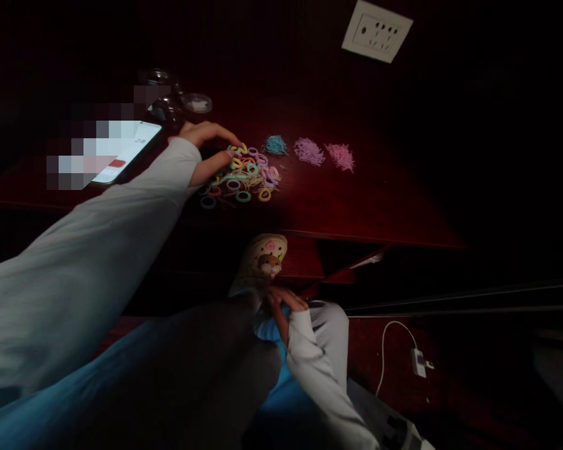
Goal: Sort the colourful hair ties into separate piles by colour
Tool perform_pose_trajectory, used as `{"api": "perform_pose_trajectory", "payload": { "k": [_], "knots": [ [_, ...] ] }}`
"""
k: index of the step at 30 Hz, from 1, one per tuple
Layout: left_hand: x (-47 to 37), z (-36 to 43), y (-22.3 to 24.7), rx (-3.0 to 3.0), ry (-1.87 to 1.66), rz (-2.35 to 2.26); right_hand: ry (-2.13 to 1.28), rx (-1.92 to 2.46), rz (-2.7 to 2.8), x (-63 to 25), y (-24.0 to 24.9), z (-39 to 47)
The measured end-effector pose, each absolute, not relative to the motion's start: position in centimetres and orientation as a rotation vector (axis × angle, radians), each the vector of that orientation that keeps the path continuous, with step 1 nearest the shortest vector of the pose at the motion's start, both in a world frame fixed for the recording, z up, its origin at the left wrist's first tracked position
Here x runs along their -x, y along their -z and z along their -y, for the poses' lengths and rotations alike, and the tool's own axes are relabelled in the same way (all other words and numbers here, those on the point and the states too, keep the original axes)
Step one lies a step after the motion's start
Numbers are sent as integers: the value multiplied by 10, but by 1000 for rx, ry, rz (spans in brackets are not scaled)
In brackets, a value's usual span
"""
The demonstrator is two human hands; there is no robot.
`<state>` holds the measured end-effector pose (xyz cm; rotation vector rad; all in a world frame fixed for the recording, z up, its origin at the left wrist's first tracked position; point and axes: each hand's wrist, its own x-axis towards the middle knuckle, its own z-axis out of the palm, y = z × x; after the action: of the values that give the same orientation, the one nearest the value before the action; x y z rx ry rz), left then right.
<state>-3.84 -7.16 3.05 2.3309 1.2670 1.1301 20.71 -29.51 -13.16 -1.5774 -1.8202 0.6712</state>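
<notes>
At the left side of the pile on the dark red tabletop, my left hand (pixel 211 147) has thumb and forefinger drawn together on a small yellow hair tie (pixel 237 162). Around the fingertips lie many small ring-shaped hair ties in green, purple, pink and orange, mixed with thin pale elastic strands (pixel 251 180). To the right sit three small heaps of thin bands: a blue heap (pixel 276 145), a purple heap (pixel 309 152) and a pink heap (pixel 340 157). My right hand (pixel 286 303) rests low over my lap; its fingertips are dark and blurred.
A lit phone (pixel 131 153) lies left of the pile, partly pixelated. Behind it stand clear plastic containers (pixel 166 109) and a round lid (pixel 197 103). A wall socket (pixel 378 31) is above. Below the table edge are a beige clog (pixel 263 256) and a white charger (pixel 418 362) with a cable.
</notes>
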Motion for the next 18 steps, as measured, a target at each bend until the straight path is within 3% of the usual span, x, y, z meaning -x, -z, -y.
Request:
{"api": "perform_pose_trajectory", "payload": {
  "k": [8, 18],
  "knots": [
    [35, 75, -32, -2322, -1191, -1285, -389, 1358, 2571, -211, 130, 228],
    [34, 69, -23, -2274, -1222, -1307, -360, 1453, 2675, -198, 141, 223]
  ]
}}
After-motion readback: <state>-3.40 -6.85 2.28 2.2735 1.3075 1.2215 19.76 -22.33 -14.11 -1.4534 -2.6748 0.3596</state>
